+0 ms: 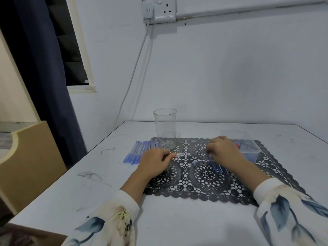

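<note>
Clear plastic, small and tube-shaped, probably a pen cap (178, 154): pinched at one end in the grip of the left hand (156, 160), thumb and forefinger closed on it, free end pointing right, just above the black lace-pattern placemat (204, 194). Step in hand looks like pairing this cap with one of the loose blue pens (218, 168) lying on the mat. To do it well: lift a single pen by the barrel, turn its tip toward the cap, keep both in line, push straight on; a slanted push could skid off. Cap is pale, see-through, short, likely light and easy to drop. Right hand (225, 151) lies over the upper ends of the loose pens, fingers curled down; whether its grip has closed on one I cannot tell. Beyond the left hand, a neat row of blue plastic pens (137, 153) side by side, mostly on the white tabletop (177, 219). Behind, an upright clear plastic tumbler (165, 125). Far right, a clear rectangular plastic box (248, 151), red and blue contents blurred
</note>
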`<state>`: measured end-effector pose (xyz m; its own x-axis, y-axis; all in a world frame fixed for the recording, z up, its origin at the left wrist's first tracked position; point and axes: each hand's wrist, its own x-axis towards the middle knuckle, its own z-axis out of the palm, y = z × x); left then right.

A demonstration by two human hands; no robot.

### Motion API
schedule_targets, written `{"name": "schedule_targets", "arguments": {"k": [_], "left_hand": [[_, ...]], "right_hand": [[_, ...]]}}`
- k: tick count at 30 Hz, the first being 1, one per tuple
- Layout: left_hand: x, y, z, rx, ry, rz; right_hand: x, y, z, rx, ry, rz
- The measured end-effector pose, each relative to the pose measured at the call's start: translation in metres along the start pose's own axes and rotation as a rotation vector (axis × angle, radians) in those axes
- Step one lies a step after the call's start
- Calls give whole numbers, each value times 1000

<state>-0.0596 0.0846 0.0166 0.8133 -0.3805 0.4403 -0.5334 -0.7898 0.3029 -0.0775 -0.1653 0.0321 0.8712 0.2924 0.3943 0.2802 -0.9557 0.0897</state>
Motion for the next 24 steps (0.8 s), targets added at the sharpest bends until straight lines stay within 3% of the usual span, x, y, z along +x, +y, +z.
{"name": "schedule_targets", "arguments": {"k": [4, 7, 11, 14, 24], "left_hand": [[1, 0, 0, 6, 1, -1], [1, -1, 0, 3, 5, 4], [2, -1, 1, 14, 4, 16], [3, -3, 1, 26, -3, 22], [6, -1, 3, 37, -2, 26]], "right_hand": [[5, 6, -9, 304, 258, 261], [12, 18, -21, 329, 298, 492], [16, 43, -38, 187, -44, 715], [15, 47, -44, 59, -257, 769], [24, 37, -49, -98, -564, 735]]}}
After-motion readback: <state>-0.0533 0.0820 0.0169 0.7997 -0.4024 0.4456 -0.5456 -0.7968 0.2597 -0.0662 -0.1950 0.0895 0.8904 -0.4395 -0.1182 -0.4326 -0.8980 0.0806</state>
